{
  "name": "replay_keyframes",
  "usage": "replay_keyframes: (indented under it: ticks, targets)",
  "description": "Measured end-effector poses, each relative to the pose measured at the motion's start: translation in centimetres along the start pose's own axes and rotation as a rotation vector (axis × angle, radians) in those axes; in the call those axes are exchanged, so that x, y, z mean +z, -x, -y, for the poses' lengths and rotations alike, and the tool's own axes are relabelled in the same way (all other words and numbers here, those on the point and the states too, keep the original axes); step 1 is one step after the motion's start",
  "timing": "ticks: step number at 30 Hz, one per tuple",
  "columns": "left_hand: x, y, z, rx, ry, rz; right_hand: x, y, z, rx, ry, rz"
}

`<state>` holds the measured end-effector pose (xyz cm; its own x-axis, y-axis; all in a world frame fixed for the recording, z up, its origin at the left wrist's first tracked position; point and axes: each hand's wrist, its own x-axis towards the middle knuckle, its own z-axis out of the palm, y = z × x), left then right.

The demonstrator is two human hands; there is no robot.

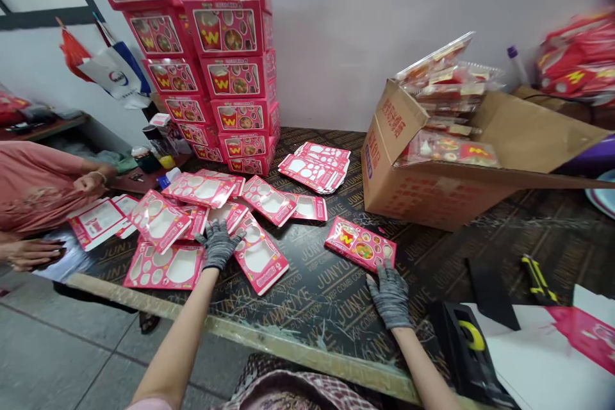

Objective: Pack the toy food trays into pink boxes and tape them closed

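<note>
My left hand (220, 245), in a grey glove, reaches into a heap of flat pink window boxes. Its fingers are spread over the boxes, with one pink box (259, 253) just to its right and another (166, 266) to its left. Also in a grey glove, my right hand (390, 296) has its fingers stretched out, the tips at the near right edge of a pink box with food pictures (361, 243). That box lies flat on the dark table, its window showing contents. Neither hand visibly grips anything.
Stacked pink boxes (235, 77) stand at the back left. Beside them lies a pile of flat printed cards (314, 168). An open carton (413, 186) holds plastic-packed items. At right are a tape dispenser (473, 352) and a cutter (538, 278). A co-worker (41, 186) is at far left.
</note>
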<state>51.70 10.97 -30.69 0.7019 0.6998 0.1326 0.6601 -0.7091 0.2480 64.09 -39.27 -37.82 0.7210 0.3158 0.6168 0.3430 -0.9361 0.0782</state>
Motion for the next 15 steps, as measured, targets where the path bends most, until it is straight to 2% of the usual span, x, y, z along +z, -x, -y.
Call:
replay_keyframes:
  ticks: [6,11,15]
  targets:
    - [2.0,3.4,-3.1,0.091,0.017,-0.024,-0.2,-0.2,0.4,-0.002,0.031,0.007]
    - [4.3,6.8,-5.4,0.162,0.141,-0.129,-0.7,-0.5,0.5,0.038,0.016,0.094]
    - [4.4,7.8,-6.0,0.158,0.178,-0.143,-1.5,-0.8,0.7,0.054,0.009,0.165]
